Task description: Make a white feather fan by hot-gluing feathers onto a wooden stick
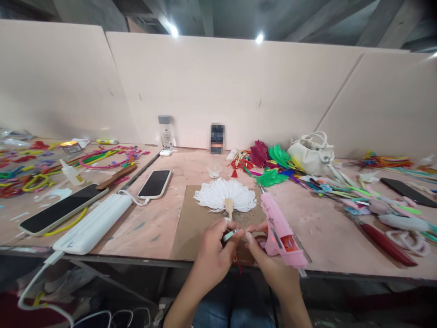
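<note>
My left hand [216,250] is closed around a small pale-green tool [230,235], mostly covered by the fingers. Its fingertips meet those of my right hand [264,255], which are pinched together on something too small to make out. A red cord [239,266] hangs below the fingers. Just beyond my hands, a white feather-like fan [223,193] with a wooden handle [229,207] lies on a brown board [182,237]. Close against my right hand is a pink glue gun [278,228], its nozzle pointing away; whether the hand bears it is unclear.
To the left lie a white power bank [94,223] with cable and two phones [155,184]. Coloured feathers [269,159], a white handbag [312,152] and a red-handled tool [387,243] are on the right. A small clear cup [214,170] stands behind the fan.
</note>
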### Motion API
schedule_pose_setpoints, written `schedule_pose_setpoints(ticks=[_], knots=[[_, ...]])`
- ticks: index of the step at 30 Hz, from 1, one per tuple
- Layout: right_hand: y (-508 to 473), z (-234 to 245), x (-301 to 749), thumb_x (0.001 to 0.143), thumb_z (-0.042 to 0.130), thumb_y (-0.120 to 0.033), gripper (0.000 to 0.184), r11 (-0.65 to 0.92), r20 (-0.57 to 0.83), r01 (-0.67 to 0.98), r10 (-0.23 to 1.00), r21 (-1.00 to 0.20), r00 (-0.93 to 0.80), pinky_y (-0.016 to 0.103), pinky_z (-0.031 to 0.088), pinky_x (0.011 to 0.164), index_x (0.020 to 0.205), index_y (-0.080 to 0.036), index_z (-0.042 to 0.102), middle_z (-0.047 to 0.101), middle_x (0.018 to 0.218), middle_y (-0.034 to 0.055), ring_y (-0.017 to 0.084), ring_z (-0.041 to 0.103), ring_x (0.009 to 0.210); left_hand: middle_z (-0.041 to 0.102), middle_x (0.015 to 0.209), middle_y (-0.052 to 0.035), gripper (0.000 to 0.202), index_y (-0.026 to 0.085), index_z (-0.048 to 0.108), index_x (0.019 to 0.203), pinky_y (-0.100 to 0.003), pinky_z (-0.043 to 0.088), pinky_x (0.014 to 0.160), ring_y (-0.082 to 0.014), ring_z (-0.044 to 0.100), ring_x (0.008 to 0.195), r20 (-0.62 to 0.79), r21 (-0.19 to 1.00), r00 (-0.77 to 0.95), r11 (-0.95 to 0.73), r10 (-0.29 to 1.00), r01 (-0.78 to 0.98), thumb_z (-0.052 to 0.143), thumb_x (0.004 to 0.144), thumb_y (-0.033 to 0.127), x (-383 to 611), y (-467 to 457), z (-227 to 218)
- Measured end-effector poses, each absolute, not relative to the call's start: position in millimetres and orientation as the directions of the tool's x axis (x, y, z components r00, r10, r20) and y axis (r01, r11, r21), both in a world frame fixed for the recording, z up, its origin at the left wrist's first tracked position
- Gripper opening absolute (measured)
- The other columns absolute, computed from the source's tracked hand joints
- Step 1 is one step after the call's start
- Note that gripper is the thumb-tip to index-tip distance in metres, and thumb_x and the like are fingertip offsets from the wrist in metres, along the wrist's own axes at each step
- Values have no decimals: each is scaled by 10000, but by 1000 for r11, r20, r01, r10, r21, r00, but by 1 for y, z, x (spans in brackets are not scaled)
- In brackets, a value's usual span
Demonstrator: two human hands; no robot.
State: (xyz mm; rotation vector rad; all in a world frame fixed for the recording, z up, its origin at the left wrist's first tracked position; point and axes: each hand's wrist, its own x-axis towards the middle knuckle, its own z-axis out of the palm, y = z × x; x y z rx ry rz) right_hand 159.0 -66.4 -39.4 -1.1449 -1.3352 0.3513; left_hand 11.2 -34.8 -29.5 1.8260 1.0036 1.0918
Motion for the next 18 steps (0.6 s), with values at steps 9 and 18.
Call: schedule_pose_setpoints(ticks=[9,18], knots=[[-67,-48,160,869,648,-267,72,436,562,406,781,-803,274,200,592,628,916,-213,639,702,809,1,143,707,674,688,864,-45,237,184,631,860,-303,431,787,-206,623,860,295,878,346,-395,891,269,543,974,373,12,-35,-31],[-63,-91,177,836,630,-272,138,364,558,587,809,-723,185,295,620,682,960,-215,650,719,857,36,217,728,752,709,990,-43,153,221,709,973,-305,468,851,-217,637,969,163,909,295,-259,942,325,606,918,320,9,-43,-42]])
